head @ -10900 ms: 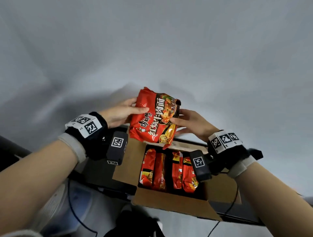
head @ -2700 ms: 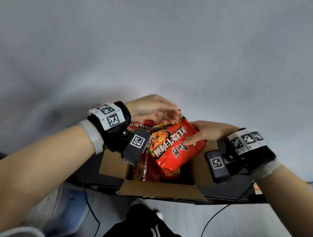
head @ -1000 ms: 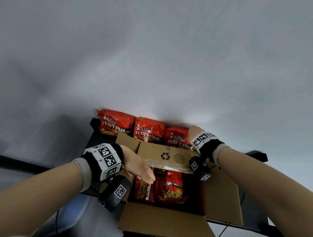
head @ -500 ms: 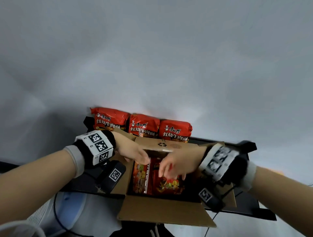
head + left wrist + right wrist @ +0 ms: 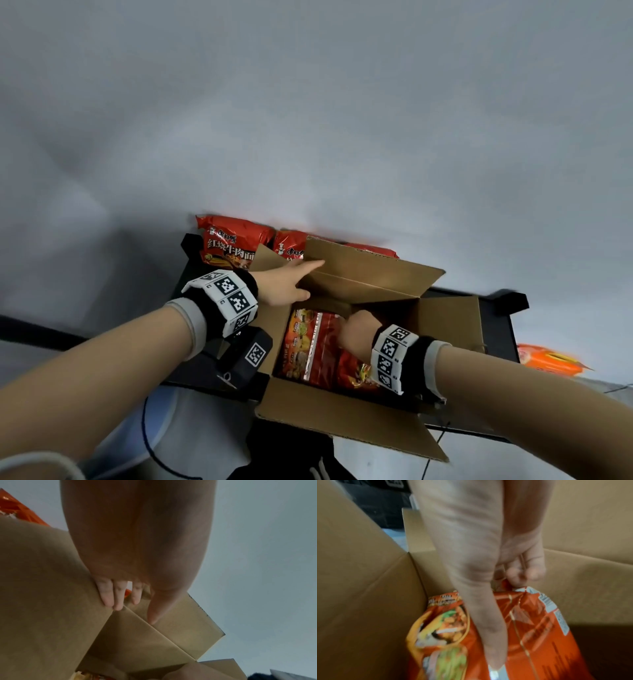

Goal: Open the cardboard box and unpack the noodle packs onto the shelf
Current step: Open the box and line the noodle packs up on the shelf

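The open cardboard box (image 5: 342, 418) stands on the black shelf (image 5: 496, 329). My left hand (image 5: 291, 281) lies with straight fingers against the raised back flap (image 5: 370, 270); in the left wrist view the fingertips (image 5: 109, 599) and thumb touch the flap fold. My right hand (image 5: 356, 332) is down inside the box. Its fingers (image 5: 518, 578) pinch the top edge of a red noodle pack (image 5: 539, 635), with the thumb laid along its face. More packs (image 5: 305, 342) stand in the box. Three packs (image 5: 233, 240) lean on the wall behind it, partly hidden.
An orange packet (image 5: 548, 363) lies to the right beyond the shelf end. The grey wall (image 5: 308, 120) rises directly behind the shelf. A black cable (image 5: 147, 435) and a blue object (image 5: 164, 411) sit below the shelf at the left.
My left hand has moved from the box's left side up onto the back flap, which now stands higher. My right hand has gone deeper and taken hold of a pack.
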The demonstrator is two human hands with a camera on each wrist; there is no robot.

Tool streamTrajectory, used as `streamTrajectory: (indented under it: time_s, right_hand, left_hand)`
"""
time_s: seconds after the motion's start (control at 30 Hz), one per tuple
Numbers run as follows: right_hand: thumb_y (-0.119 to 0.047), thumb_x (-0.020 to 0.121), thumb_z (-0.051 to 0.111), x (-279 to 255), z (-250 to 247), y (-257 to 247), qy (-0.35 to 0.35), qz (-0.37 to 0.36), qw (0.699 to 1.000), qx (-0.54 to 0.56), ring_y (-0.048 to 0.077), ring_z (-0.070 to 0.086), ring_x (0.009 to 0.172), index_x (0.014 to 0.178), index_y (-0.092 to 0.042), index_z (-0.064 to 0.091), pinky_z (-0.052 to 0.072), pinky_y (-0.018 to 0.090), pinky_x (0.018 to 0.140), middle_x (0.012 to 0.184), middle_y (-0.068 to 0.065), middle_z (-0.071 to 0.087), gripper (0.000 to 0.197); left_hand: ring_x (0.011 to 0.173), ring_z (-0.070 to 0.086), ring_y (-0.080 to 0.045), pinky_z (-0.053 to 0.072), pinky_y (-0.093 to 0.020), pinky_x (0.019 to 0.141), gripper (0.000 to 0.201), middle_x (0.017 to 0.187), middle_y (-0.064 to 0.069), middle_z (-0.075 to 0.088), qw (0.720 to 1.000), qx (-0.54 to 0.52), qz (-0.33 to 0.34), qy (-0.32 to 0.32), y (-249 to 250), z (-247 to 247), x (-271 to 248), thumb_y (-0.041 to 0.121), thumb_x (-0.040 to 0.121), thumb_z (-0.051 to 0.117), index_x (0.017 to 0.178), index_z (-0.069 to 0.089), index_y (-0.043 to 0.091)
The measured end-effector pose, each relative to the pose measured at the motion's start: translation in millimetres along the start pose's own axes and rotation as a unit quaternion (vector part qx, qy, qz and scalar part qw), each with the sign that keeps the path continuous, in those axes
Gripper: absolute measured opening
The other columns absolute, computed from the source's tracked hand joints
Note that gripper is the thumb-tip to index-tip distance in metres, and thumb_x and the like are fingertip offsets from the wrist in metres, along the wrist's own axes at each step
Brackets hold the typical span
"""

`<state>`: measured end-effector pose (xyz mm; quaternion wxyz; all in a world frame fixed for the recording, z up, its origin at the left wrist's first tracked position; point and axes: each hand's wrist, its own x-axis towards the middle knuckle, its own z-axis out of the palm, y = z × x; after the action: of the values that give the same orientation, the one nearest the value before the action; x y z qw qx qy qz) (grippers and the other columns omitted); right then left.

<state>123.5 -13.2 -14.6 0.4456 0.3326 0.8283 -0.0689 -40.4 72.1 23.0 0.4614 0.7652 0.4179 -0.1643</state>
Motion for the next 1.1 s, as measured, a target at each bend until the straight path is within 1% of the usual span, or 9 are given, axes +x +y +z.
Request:
streamTrajectory:
  time_s: [0.1,0.17,0.27,0.4,0.57,0.67,0.77,0.9,1.1]
  right_hand:
    - [-0.016,0.092,0.053,-27.4,-3.4,14.4,0.048,0.024,0.998,0.044,0.031,0.059,0.104,0.124,-0.012,0.055,0.041,0.035,0.067,0.126,0.014,0.051,0.033]
    - [-0.023,0.085,0.062,-52.6,-5.0,28.3,0.132,0.037,0.983,0.127,0.028,0.063,0.091,0.114,-0.02,0.058,0.043,0.033,0.063,0.116,0.006,0.053,0.03]
    - [-0.026,0.081,0.061,-89.6,-2.2,47.6,0.268,0.045,0.923,0.271,0.022,0.062,0.08,0.1,-0.025,0.06,0.042,0.029,0.059,0.105,0.0,0.053,0.019]
    - [-0.015,0.074,0.068,-118.5,11.3,57.6,0.373,0.049,0.846,0.377,0.004,0.05,0.085,0.101,-0.04,0.053,0.037,0.004,0.067,0.112,-0.011,0.043,0.04]
    - [-0.012,0.069,0.075,-128.3,25.1,64.0,0.488,0.021,0.756,0.436,-0.002,0.048,0.1,0.101,-0.038,0.055,0.053,0.011,0.078,0.107,-0.012,0.036,0.046]
    - [-0.007,0.064,0.08,-135.7,24.6,71.7,0.526,0.019,0.695,0.491,-0.009,0.047,0.101,0.098,-0.038,0.06,0.05,0.007,0.08,0.107,-0.01,0.04,0.049]
    - [-0.005,0.061,0.079,-144.8,20.8,77.1,0.542,0.03,0.653,0.528,-0.007,0.05,0.099,0.093,-0.052,0.06,0.049,0.006,0.078,0.103,-0.01,0.044,0.06]
    - [-0.016,0.061,0.074,-146.6,15.5,80.5,0.565,0.031,0.61,0.554,-0.005,0.052,0.097,0.091,-0.055,0.06,0.049,0.009,0.075,0.102,-0.009,0.047,0.05]
    - [-0.003,0.059,0.072,-142.6,12.2,83.2,0.565,0.028,0.593,0.573,-0.005,0.053,0.093,0.088,-0.053,0.063,0.049,0.01,0.075,0.101,-0.007,0.048,0.059]
  left_hand:
    - [0.148,0.005,-0.027,0.013,-0.036,0.118,0.07,0.16,-0.009,-0.002,1.0,0.024,-0.009,-0.017,2.9,-1.0,1.5,0.026,0.096,0.045,0.149,0.0,0.036]
    - [0.144,0.018,-0.029,0.019,-0.039,0.116,0.066,0.158,-0.011,0.012,0.996,0.088,-0.007,0.015,7.6,-4.8,0.5,0.029,0.095,0.047,0.148,0.01,0.037]
    - [0.143,0.017,-0.033,0.012,-0.054,0.115,0.062,0.155,-0.011,0.02,0.961,0.26,-0.024,0.089,10.4,-9.8,0.6,0.034,0.088,0.054,0.144,0.027,0.038]
    - [0.135,0.03,-0.034,0.016,-0.06,0.113,0.083,0.145,-0.008,0.034,0.931,0.342,-0.127,0.016,1.8,-2.4,9.9,0.048,0.066,0.075,0.139,0.037,0.036]
    - [0.127,0.033,-0.027,0.028,-0.052,0.11,0.088,0.132,-0.006,0.038,0.93,0.341,-0.136,0.009,-6.3,-0.1,6.7,0.052,0.056,0.079,0.133,0.047,0.022]
    - [0.128,0.033,-0.025,0.027,-0.049,0.11,0.084,0.132,-0.004,0.039,0.915,0.379,-0.136,-0.009,-14.8,-7.5,-2.1,0.052,0.057,0.079,0.131,0.051,0.025]
    - [0.134,0.031,-0.024,0.02,-0.044,0.115,0.079,0.139,-0.001,0.038,0.899,0.415,-0.141,-0.013,-24.9,-11.8,-11.6,0.047,0.059,0.079,0.13,0.052,0.026]
    - [0.128,0.036,-0.021,0.027,-0.038,0.106,0.067,0.137,0.002,0.048,0.91,0.388,-0.15,0.011,-38.1,-9.2,-20.3,0.047,0.065,0.075,0.127,0.054,0.032]
    - [0.133,0.032,-0.022,0.025,-0.041,0.107,0.072,0.139,0.003,0.045,0.928,0.328,-0.175,0.025,-47.6,-8.5,-17.7,0.043,0.065,0.076,0.132,0.048,0.035]
